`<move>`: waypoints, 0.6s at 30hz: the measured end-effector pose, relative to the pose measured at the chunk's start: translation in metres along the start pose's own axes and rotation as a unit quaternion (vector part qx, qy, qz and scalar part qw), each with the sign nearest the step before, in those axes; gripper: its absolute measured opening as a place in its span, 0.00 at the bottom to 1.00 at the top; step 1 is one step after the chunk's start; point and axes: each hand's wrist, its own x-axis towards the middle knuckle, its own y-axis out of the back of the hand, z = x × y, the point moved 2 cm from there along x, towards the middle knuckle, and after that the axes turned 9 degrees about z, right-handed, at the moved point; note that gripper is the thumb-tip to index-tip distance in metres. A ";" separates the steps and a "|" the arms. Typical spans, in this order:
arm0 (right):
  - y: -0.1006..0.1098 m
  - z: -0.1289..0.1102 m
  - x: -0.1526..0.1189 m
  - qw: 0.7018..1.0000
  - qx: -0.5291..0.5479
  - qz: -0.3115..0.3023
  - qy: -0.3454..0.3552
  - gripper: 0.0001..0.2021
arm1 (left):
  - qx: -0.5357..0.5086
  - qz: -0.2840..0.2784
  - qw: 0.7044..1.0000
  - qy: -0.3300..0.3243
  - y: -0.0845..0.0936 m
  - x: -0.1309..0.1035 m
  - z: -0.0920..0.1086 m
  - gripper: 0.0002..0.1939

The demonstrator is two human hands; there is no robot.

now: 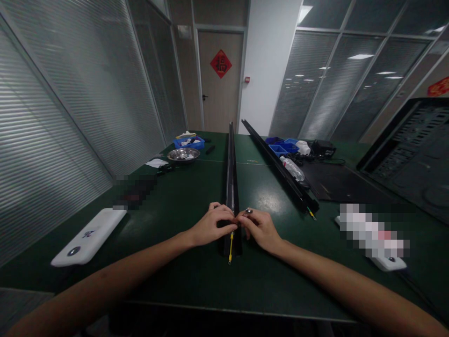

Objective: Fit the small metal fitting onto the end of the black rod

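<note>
A long black channel-shaped rail (230, 173) lies lengthwise on the green table, its near end between my hands. My left hand (212, 225) rests over the rail from the left, with thumb and fingertips pressed together. From the right, my right hand (261, 228) meets it in a pinch, the fingertips of both hands touching or nearly so. Whatever they grip is too small and hidden to make out. A ring shows on the right hand. Just below the fingers, a short yellow wire (230, 248) with a metal end sticks out toward me.
A second black rail (273, 161) with a yellow wire end lies to the right. Beyond it are blue bins (286, 148), a plastic bottle (293, 169) and a black mat (336, 182). Leftward stand a metal bowl (183, 155), a blue tray (189, 142) and a white device (89, 236).
</note>
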 end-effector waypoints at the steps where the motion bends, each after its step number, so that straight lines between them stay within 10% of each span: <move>1: 0.000 0.000 0.000 1.000 -0.003 -0.002 0.002 0.17 | -0.001 -0.001 1.000 0.002 0.000 0.000 0.000 0.10; 18: -0.002 -0.002 -0.001 1.000 -0.023 -0.012 0.001 0.15 | 0.000 -0.012 1.000 0.004 -0.001 0.001 -0.002 0.10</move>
